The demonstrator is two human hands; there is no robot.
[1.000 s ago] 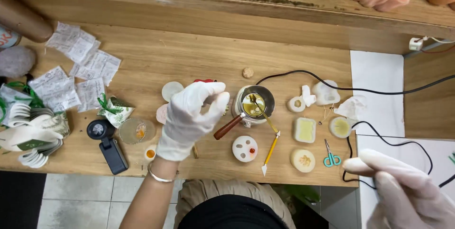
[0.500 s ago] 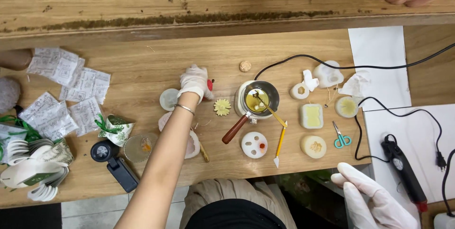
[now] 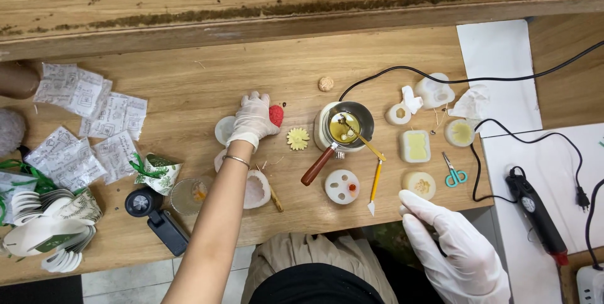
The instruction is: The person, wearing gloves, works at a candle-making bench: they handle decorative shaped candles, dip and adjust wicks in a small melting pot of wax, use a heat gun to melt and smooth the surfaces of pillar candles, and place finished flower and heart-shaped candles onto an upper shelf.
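At the far left of the wooden counter (image 3: 189, 84) lie white paper packets (image 3: 88, 99) and a stack of round card tags (image 3: 44, 235), with a black handheld device (image 3: 157, 216) and a small clear cup (image 3: 189, 196) nearer the middle. The left hand (image 3: 253, 120), gloved in white, reaches forward across the counter and its fingers (image 3: 263, 115) are curled around a small red piece (image 3: 276, 115), which sits on the wood under the fingertips, just left of a yellow flower-shaped piece (image 3: 298, 138). The forearm passes over a white mould (image 3: 257, 189) and a round white lid (image 3: 223, 129). To the right stands a small melting pot (image 3: 348, 126) with a wooden handle and yellowish liquid inside, a spoon resting in it, its cord trailing off right. Because the pot is so near the reaching arm, a careless pull back could, I judge, knock its handle and spill the liquid over the white disc mould (image 3: 341, 186) and the yellow pencil-like tool (image 3: 375, 185). Further right sit square and round moulds (image 3: 415, 146) and teal scissors (image 3: 452, 174). The right hand (image 3: 450, 247), also gloved, hangs off the counter edge with fingers loosely spread, holding nothing. A black glue-gun-like tool (image 3: 535, 213) lies at the far right.
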